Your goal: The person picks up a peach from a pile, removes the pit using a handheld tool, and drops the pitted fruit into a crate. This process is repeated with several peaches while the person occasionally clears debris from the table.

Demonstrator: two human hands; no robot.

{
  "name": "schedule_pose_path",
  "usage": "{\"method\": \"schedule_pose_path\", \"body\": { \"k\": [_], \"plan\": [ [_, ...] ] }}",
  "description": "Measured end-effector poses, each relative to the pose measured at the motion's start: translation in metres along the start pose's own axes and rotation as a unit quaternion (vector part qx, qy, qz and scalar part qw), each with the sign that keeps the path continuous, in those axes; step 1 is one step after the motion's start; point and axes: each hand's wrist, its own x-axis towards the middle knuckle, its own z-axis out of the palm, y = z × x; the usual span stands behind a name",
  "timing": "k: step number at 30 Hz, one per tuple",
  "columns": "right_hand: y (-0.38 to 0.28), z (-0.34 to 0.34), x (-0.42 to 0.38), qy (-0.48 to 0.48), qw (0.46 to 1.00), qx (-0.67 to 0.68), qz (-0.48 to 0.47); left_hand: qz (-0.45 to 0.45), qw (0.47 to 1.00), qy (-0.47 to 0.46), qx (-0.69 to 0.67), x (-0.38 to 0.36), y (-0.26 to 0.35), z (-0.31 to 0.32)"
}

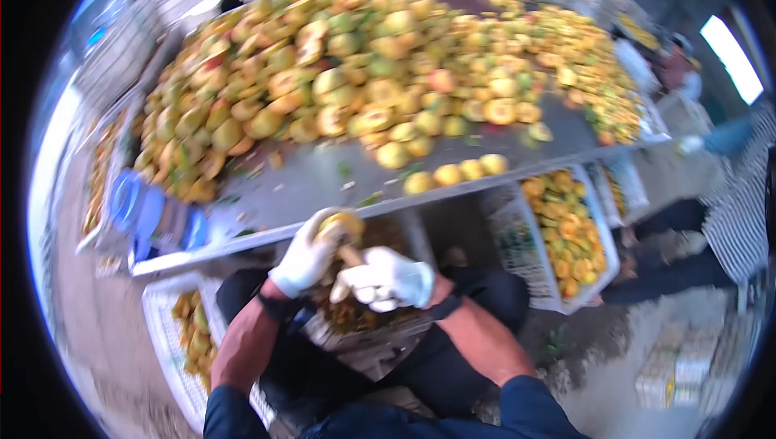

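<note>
My left hand [305, 255], in a white glove, is closed around a yellow peach [349, 227] above my lap. Just to its right, my right hand [384, 279], also gloved in white, grips a tool with a brown, wood-like handle [350, 255]. The tool's end meets the peach; its working tip is hidden. A crate [416, 237] with dark orange pieces lies below both hands, between my knees. Several whole yellow peaches [447, 175] stand in a row along the near edge of the metal table [315, 176].
Heaped peaches [347, 75], many of them cut, cover much of the table. A blue plastic container [133, 200] sits at its left corner. White crates of peaches stand left [166, 318] and right [529, 269]. A person in a striped top [740, 204] is at the right.
</note>
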Motion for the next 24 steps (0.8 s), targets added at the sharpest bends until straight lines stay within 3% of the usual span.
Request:
{"method": "schedule_pose_path", "body": {
  "k": [1, 2, 3, 8, 11, 13, 15, 18, 20, 24],
  "plan": [
    [0.005, -0.008, 0.005, -0.005, 1.0, -0.009, -0.007, -0.057, 0.998, -0.017, -0.034, 0.001, 0.006, 0.0],
    [0.008, -0.009, 0.007, 0.01, 1.0, -0.007, -0.004, -0.01, 0.999, -0.031, -0.006, 0.006, -0.005, -0.005],
    [0.008, -0.005, 0.008, 0.028, 0.999, 0.003, -0.016, -0.1, 0.993, -0.027, -0.049, 0.001, 0.012, -0.004],
    [-0.002, 0.002, 0.003, 0.043, 0.999, 0.016, -0.002, -0.144, 0.973, -0.064, -0.169, 0.006, 0.007, -0.009],
    [0.003, -0.002, 0.004, 0.03, 0.998, 0.048, 0.0, -0.133, 0.985, -0.084, -0.074, 0.004, -0.001, -0.01],
    [-0.003, -0.007, -0.002, -0.054, 0.994, 0.091, 0.041, 0.009, 0.999, -0.031, -0.042, -0.001, 0.003, 0.002],
    [0.0, -0.014, -0.001, -0.114, 0.985, 0.121, 0.042, 0.015, 0.997, -0.051, -0.063, -0.005, 0.012, 0.004],
    [0.007, -0.02, 0.002, -0.08, 0.994, 0.074, 0.03, -0.003, 0.997, -0.06, -0.05, -0.006, 0.015, 0.002],
    [0.007, -0.019, 0.003, -0.093, 0.993, 0.073, 0.023, 0.053, 0.997, -0.044, -0.024, -0.004, 0.005, 0.002],
    [0.013, -0.019, 0.011, -0.105, 0.992, 0.065, 0.002, 0.075, 0.996, -0.05, 0.007, -0.006, 0.007, -0.005]
  ]
}}
